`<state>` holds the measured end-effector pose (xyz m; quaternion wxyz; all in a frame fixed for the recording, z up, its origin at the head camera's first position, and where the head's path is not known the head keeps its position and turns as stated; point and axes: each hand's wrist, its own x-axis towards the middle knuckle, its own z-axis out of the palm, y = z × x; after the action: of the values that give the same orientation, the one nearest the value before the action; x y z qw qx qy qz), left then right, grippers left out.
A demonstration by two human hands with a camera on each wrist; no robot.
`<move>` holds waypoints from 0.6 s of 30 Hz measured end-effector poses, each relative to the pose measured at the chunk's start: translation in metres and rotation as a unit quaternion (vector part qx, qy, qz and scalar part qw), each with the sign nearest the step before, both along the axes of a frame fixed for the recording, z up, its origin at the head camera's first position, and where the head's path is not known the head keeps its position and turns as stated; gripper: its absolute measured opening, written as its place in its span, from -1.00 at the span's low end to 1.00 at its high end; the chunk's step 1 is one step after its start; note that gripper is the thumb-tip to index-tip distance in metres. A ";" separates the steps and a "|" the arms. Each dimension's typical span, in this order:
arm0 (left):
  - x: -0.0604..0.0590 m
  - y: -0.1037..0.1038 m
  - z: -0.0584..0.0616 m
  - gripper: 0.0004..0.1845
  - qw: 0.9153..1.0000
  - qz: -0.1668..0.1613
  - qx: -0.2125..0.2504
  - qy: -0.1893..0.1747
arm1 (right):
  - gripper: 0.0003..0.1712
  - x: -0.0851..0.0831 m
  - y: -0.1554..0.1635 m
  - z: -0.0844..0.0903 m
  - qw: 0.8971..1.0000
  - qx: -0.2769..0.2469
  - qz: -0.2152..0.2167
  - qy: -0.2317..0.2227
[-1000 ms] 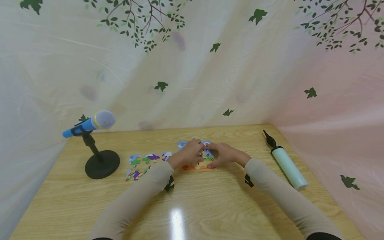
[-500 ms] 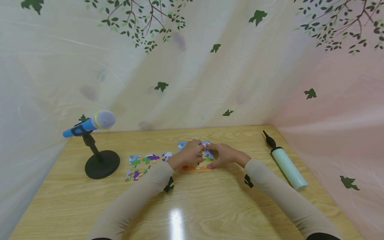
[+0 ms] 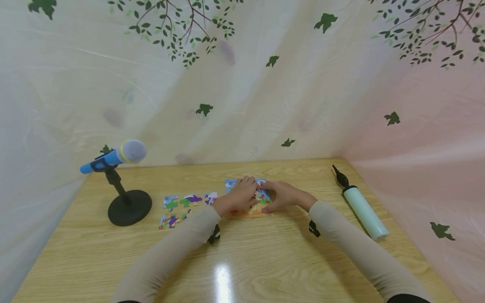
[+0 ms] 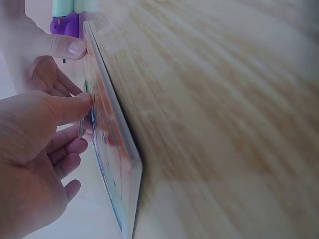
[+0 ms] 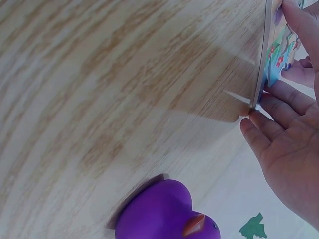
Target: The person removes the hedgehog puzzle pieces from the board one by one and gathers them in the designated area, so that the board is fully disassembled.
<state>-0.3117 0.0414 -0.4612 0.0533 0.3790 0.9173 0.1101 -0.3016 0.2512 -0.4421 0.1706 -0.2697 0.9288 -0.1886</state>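
Observation:
A colourful jigsaw puzzle board (image 3: 248, 213) lies flat on the table, partly hidden under both hands. My left hand (image 3: 242, 194) is over its middle. In the left wrist view, the thumb and fingers of that hand pinch a thin puzzle piece (image 4: 81, 127), seen edge-on just above the board. My right hand (image 3: 283, 195) spans the board's right side, its thumb at the near corner. In the right wrist view its fingers (image 5: 281, 112) are fairly straight and touch the board's edge. Several loose puzzle pieces (image 3: 193, 198) lie left of the board, some behind the left sleeve.
A blue toy microphone (image 3: 113, 157) on a black stand (image 3: 129, 208) stands at the left. A mint balloon pump (image 3: 365, 212) with a black nozzle lies at the right. The right wrist view shows a purple toy duck (image 5: 154, 214). A leaf-printed curtain (image 3: 242, 92) hangs behind the table.

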 end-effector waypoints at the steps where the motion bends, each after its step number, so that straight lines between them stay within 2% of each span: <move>1: 0.000 0.000 0.000 -0.59 1.000 0.001 0.000 0.000 | 0.10 0.000 0.000 0.001 1.000 0.002 0.000 0.000; 12: 0.003 -0.003 0.011 -0.58 1.000 -0.001 0.025 -0.013 | 0.16 0.003 -0.003 0.003 1.000 0.004 -0.009 0.001; 18: 0.004 -0.006 0.010 -0.59 1.000 0.002 0.031 -0.003 | 0.14 0.003 -0.002 0.003 1.000 0.005 -0.013 0.003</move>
<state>-0.3075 0.0356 -0.4517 0.0439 0.3786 0.9139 0.1398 -0.2986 0.2492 -0.4395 0.1665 -0.2573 0.9337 -0.1854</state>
